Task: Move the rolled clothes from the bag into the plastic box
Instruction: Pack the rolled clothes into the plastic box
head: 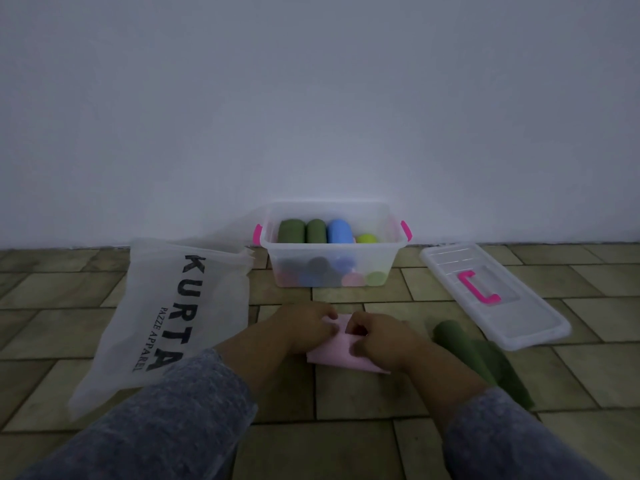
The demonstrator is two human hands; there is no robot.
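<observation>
Pink cloth (341, 356) lies on tiled floor, pinched at its far edge by the left hand (304, 327) and right hand (377, 336). Rolled clothes (315, 232) fill the plastic box (332, 249) beyond; the bag (180, 306) lies left.

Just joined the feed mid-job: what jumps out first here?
The left hand and right hand pinch a pink cloth on the floor at centre. Behind them, against the wall, stands the clear plastic box holding green and blue rolls, its lid lying to the right and the white KURTA bag to the left.
</observation>
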